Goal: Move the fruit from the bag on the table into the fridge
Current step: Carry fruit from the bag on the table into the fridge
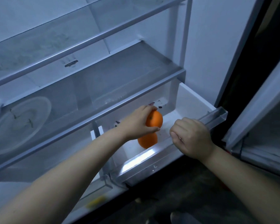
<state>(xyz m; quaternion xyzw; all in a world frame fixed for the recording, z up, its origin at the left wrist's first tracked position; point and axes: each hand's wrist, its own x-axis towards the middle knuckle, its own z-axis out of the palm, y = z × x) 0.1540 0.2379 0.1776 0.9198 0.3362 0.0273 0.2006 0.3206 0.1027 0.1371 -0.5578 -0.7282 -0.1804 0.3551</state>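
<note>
Fingers of the right hand [192, 138] clamp the clear front of the white plastic fridge drawer [192, 102], likely holding it out. The left hand [136, 123] grips a round orange fruit [154, 121] over a second orange [148, 141] inside.

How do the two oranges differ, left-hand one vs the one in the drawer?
Support: the upper orange is gripped by the left hand above the open drawer, whose front the right hand grips; the lower orange sits inside that drawer, no hand on it.
View: the upper orange shows its stem end; the lower orange is partly hidden behind the left hand.
Shared: both round, orange, similar size.
</note>
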